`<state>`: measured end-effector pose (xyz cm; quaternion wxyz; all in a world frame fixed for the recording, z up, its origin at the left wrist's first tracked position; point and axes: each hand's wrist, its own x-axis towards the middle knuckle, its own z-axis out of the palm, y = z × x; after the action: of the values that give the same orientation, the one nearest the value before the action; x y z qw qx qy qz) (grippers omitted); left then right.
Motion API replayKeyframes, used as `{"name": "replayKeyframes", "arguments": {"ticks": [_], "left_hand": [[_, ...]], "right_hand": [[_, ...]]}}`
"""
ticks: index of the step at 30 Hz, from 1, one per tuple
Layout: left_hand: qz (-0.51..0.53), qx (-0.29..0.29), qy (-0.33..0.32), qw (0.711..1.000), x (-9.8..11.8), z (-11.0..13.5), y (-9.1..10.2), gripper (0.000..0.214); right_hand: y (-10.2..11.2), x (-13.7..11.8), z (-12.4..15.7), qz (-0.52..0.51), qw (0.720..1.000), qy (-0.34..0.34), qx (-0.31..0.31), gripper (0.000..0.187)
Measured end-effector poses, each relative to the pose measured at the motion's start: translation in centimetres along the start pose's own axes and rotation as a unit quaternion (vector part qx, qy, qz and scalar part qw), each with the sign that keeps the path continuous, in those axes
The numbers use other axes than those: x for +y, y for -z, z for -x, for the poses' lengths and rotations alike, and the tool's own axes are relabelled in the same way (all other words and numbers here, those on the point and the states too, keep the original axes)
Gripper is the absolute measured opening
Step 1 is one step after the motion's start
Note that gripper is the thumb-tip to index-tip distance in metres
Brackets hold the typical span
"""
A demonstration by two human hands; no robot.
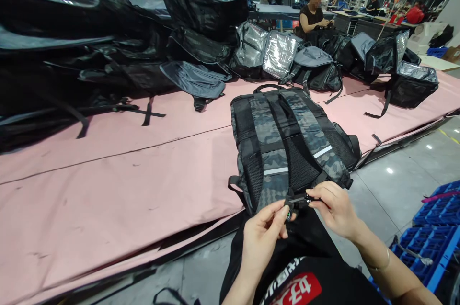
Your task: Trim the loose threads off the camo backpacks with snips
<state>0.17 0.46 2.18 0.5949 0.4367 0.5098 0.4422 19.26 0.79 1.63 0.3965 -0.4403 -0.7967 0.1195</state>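
A grey camouflage backpack lies back-side up on the pink table cover, its shoulder straps towards me, reflective strips across them. Both my hands meet at its near edge. My left hand pinches a small black buckle piece at the end of a strap. My right hand pinches the other end of the same buckle from the right. The fingers of both hands are closed on it.
Piles of black and grey bags and silver-lined cooler bags cover the far side of the table. A seated person works beyond it, others stand further back. Blue plastic crates stand on the floor at my right.
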Motion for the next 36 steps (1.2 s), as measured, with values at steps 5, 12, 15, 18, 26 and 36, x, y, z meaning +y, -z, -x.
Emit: {"name": "replayKeyframes", "arguments": {"ticks": [5,12,15,18,26,36], "left_hand": [[-0.014,-0.072,0.016,0.997,-0.5,-0.4,0.5,0.030],[0.007,-0.061,0.027,0.998,-0.4,-0.4,0.3,0.034],[0.011,-0.054,0.037,0.998,-0.2,-0.3,0.3,0.036],[0.012,-0.059,0.040,0.997,-0.2,-0.4,0.3,0.035],[-0.098,-0.169,-0.027,0.980,0.2,-0.1,1.1,0.031],[-0.308,0.014,-0.192,0.932,-0.1,-1.8,5.0,0.036]], "right_hand": [[0.5,0.2,-0.2,0.003,0.999,0.022,-0.039,0.016],[1.0,0.5,-0.3,0.002,0.999,0.039,-0.036,0.015],[1.0,0.6,-0.3,-0.003,0.999,0.041,-0.034,0.015],[0.9,0.5,-0.4,-0.001,0.999,0.036,-0.018,0.014],[0.6,0.8,1.4,-0.126,0.985,-0.058,0.108,0.017],[1.7,9.5,4.6,-0.011,0.892,-0.385,0.238,0.044]]}}
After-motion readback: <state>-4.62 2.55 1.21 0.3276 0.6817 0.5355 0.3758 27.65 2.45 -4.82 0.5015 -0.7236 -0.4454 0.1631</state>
